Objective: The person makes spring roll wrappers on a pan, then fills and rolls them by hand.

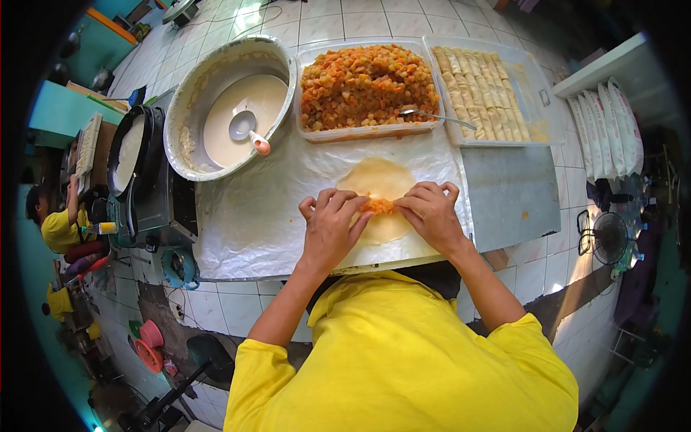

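A round, thin, pale wrapper (384,234) lies flat on the covered table in front of me. Across its middle runs a short strip of orange diced filling (379,206). My left hand (332,220) has its fingertips pinched at the strip's left end, and my right hand (434,214) pinches at the right end. The fingers partly hide both ends of the strip. Just beyond the hands stands a plastic tub (345,135) heaped with the same filling, a metal spoon (437,117) resting on its right side.
To the left are a large basin (175,140) of pale batter with a ladle (243,125) and a black pan (149,137) on a stove. A clear tray (536,119) holds rows of rolled wrappers. Another person (63,227) in yellow works at far left. A fan (610,234) stands right.
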Action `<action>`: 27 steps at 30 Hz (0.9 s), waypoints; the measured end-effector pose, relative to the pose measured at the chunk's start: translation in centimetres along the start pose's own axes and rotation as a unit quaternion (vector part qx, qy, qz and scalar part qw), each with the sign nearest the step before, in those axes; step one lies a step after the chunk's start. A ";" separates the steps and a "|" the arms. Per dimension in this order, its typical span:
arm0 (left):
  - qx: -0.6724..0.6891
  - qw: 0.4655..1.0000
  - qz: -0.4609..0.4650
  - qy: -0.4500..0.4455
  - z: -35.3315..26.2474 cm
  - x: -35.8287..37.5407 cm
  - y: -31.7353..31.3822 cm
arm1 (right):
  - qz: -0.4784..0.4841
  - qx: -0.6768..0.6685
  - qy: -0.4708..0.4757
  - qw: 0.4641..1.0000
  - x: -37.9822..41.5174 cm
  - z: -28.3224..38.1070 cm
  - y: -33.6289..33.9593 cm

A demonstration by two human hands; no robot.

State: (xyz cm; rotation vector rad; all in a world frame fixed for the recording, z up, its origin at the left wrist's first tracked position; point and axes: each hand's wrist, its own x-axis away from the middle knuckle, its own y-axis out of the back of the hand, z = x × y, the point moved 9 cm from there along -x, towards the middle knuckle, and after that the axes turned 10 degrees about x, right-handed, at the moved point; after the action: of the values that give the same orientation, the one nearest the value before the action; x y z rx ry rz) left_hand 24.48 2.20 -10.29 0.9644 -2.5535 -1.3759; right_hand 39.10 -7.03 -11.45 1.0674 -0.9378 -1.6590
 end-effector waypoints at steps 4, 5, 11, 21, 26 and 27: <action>-0.006 1.000 0.002 0.029 0.4 0.1 -0.3 | 0.001 -0.002 -0.030 1.000 0.0 0.1 1.4; -0.008 0.999 -0.003 0.038 0.4 0.4 -0.3 | 0.005 -0.003 -0.033 0.999 0.3 0.1 1.3; -0.011 0.998 0.005 0.059 0.7 0.5 -1.9 | 0.038 0.004 -0.024 0.999 0.0 0.8 -1.3; 0.025 0.992 -0.034 0.115 1.4 3.0 -1.1 | 0.044 0.016 -0.069 0.997 2.1 0.1 0.6; 0.051 0.987 -0.060 0.144 1.4 4.5 -1.5 | 0.040 0.025 -0.106 0.993 3.9 0.2 0.1; 0.051 0.985 -0.066 0.149 1.4 4.6 -1.4 | 0.040 0.025 -0.105 0.993 3.7 0.4 0.3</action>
State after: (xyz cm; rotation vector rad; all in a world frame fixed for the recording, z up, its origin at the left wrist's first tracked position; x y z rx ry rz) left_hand 21.03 0.10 -13.18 1.2704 -2.3913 -1.0409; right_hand 38.11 -10.56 -11.93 0.8884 -1.1490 -1.7118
